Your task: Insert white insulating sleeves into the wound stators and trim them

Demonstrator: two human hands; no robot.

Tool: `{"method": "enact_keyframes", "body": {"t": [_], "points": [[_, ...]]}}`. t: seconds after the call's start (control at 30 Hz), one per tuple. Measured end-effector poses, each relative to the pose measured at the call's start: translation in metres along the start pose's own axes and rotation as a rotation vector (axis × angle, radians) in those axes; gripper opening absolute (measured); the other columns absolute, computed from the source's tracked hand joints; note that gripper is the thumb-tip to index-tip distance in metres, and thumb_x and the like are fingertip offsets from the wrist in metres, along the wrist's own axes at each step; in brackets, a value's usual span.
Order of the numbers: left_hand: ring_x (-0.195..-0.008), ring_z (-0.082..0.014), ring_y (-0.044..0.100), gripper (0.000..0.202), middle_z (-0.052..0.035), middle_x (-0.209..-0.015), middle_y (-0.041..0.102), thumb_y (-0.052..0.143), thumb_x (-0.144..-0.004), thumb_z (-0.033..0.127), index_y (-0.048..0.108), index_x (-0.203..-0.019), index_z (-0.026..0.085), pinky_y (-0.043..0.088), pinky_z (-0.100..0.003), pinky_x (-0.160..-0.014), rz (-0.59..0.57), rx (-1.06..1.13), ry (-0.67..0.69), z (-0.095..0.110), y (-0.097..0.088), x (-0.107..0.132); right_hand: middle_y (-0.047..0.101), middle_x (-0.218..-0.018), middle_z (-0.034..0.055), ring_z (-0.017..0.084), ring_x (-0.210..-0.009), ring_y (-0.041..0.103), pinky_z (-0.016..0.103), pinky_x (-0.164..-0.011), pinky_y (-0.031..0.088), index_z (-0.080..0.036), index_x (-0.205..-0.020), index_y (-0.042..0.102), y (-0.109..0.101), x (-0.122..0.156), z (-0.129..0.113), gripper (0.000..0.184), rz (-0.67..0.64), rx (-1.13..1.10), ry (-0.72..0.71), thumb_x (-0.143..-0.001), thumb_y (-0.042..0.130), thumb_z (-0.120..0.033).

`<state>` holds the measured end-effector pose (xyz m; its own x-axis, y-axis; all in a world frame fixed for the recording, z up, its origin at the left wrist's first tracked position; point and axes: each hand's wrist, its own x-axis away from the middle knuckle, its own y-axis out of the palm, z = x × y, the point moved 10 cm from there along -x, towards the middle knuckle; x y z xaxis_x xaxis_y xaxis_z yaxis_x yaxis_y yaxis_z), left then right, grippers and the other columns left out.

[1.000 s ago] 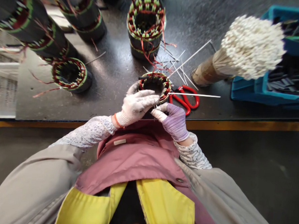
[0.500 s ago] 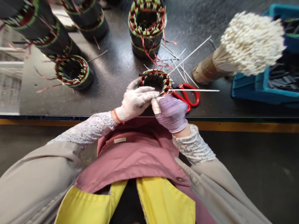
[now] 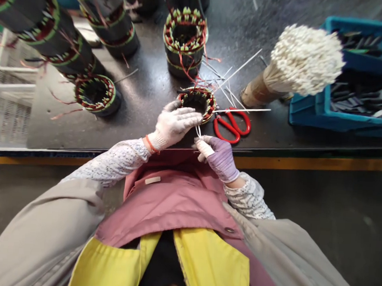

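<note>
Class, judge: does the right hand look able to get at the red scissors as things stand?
Probably yes: the red scissors lie unobstructed just beyond the right hand, though its fingers pinch a white tie.

I see a dark, glossy table point(image 3: 141, 114) with a yellow strip point(image 3: 322, 163) along its near edge. Below it lies bare grey floor point(image 3: 335, 212); light glints off the tabletop.

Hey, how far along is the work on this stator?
Done: one white tie already sticks out sideways from the stator. In hand: left hand steadies the stator; right hand pinches another thin tie at its near edge. Left: tails look untrimmed; red scissors lie untouched beside it.
</note>
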<state>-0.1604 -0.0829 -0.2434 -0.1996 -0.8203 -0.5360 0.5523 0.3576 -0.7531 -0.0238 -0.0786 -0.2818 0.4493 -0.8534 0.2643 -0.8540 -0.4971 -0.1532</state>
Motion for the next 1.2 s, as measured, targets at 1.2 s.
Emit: {"method": "enact_keyframes", "body": {"t": [1.2], "points": [[-0.109,-0.0156,0.074,0.030,0.0017,-0.106,0.080,0.047,-0.104,0.034,0.076,-0.106,0.031,0.049,-0.041,-0.105,0.063,-0.059,0.086,0.008,-0.006,0.002,0.069,-0.060,0.0014,0.013,-0.046,0.059,0.025,-0.046,0.048,-0.019,-0.076,0.074,0.014,-0.037,-0.006,0.039,-0.081,0.182,-0.147,-0.086,0.065,-0.055]]}}
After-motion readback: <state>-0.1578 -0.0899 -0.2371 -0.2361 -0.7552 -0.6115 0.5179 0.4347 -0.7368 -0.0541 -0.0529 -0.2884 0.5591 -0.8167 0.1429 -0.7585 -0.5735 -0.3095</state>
